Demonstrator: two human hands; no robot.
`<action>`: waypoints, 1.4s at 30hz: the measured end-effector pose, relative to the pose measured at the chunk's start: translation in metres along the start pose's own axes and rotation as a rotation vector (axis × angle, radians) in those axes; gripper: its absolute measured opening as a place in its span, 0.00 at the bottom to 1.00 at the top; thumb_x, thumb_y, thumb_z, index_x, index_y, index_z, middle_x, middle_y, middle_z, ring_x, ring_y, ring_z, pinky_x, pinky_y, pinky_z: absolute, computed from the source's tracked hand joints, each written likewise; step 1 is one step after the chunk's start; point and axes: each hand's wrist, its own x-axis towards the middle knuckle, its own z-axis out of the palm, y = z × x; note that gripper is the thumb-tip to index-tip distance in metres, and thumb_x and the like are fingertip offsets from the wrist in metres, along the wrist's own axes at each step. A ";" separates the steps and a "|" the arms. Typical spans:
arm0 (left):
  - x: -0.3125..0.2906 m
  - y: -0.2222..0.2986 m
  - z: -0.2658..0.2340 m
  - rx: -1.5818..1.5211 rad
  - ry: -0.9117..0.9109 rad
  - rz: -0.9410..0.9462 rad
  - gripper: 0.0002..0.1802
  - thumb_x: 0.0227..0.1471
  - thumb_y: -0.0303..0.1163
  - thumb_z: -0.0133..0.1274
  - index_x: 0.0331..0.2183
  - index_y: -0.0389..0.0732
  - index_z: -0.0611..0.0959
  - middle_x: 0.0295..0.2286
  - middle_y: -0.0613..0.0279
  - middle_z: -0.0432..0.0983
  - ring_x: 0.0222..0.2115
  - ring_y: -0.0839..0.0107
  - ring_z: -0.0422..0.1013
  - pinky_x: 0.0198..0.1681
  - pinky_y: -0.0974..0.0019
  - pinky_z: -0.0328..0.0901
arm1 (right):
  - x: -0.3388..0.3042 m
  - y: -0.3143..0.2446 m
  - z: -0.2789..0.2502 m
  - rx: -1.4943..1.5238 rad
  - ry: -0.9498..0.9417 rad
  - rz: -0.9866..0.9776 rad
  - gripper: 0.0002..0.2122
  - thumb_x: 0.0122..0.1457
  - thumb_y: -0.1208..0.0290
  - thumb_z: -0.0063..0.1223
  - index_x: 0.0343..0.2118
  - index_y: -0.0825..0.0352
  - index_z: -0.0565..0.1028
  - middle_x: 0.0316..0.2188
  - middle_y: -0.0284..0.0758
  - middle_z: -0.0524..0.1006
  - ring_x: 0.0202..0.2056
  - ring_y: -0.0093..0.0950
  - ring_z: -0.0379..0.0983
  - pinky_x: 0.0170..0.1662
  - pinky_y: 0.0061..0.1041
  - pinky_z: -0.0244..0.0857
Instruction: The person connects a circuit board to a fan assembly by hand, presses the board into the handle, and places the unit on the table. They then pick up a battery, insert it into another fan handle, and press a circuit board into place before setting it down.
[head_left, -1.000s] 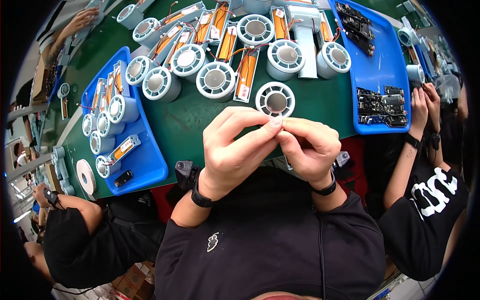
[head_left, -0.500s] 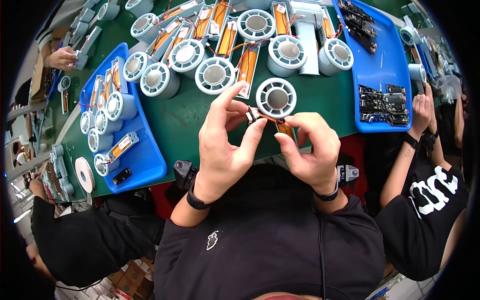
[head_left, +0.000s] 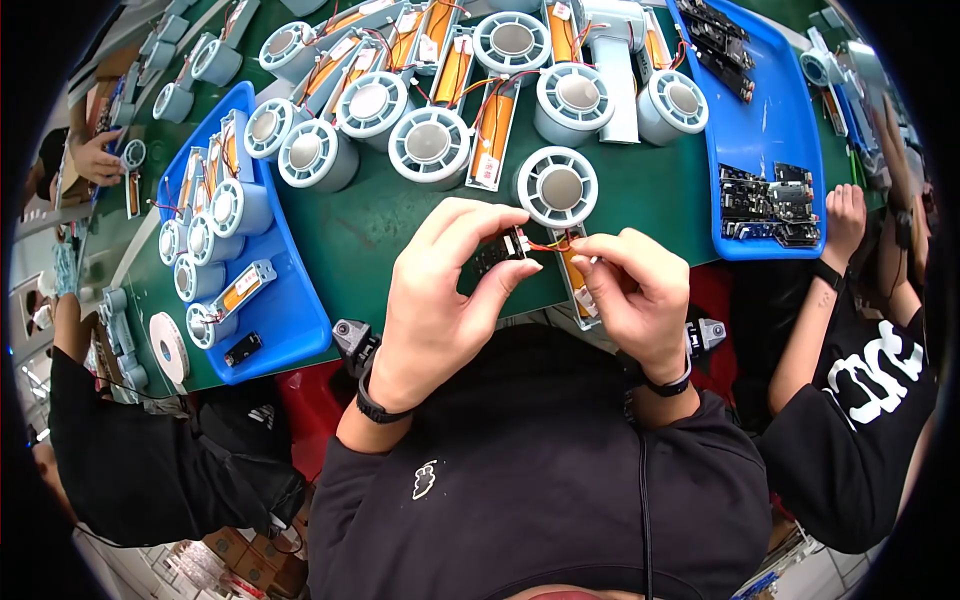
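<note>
Hands meet just above the green bench [head_left: 400, 225], held close to the body where the head camera looks straight down on them. The left hand [head_left: 445, 290] pinches a small dark circuit board [head_left: 497, 254] between thumb and forefinger, tilted up so its connector end faces right. The right hand [head_left: 635, 285] has its fingers pressed together on thin red and yellow wires [head_left: 552, 243] that run to the board, apparently so the lead can be guided at the connector. Just beyond the hands a white round fan housing [head_left: 558, 187] lies flat on the bench, and an orange battery strip [head_left: 577, 280] lies partly under the right hand, likely the source of the wires. More housings sit in rows farther back, within reach. A blue tray [head_left: 300, 315] to the left holds smaller parts; another blue tray [head_left: 770, 130] to the right carries dark boards, beside a co-worker's hand [head_left: 845, 215].
</note>
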 end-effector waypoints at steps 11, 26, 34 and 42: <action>0.002 0.009 -0.003 0.368 -0.112 0.281 0.22 0.42 0.18 0.68 0.44 0.40 0.88 0.43 0.55 0.79 0.38 0.64 0.78 0.41 0.64 0.73 | 0.006 0.015 0.006 0.176 0.063 -0.081 0.10 0.51 0.88 0.65 0.37 0.73 0.83 0.34 0.42 0.85 0.34 0.31 0.84 0.39 0.25 0.77; -0.016 0.001 0.016 -0.171 -0.049 0.091 0.20 0.47 0.13 0.66 0.45 0.35 0.88 0.47 0.49 0.77 0.40 0.64 0.82 0.43 0.67 0.79 | 0.017 0.014 -0.005 0.050 -0.063 -0.259 0.10 0.46 0.88 0.61 0.33 0.71 0.83 0.34 0.42 0.85 0.33 0.35 0.84 0.37 0.28 0.78; -0.016 0.001 0.026 -0.128 0.010 0.102 0.20 0.46 0.13 0.66 0.44 0.37 0.88 0.46 0.52 0.78 0.40 0.64 0.81 0.44 0.67 0.78 | 0.021 0.022 -0.008 0.115 -0.169 -0.316 0.10 0.44 0.86 0.61 0.32 0.70 0.82 0.31 0.42 0.84 0.29 0.34 0.83 0.31 0.25 0.74; -0.011 0.002 0.022 -0.051 -0.059 0.147 0.20 0.47 0.13 0.66 0.44 0.38 0.88 0.46 0.53 0.79 0.40 0.65 0.81 0.43 0.68 0.78 | 0.025 0.024 -0.015 0.161 -0.261 -0.294 0.12 0.44 0.87 0.61 0.33 0.70 0.82 0.32 0.41 0.85 0.24 0.31 0.80 0.27 0.25 0.70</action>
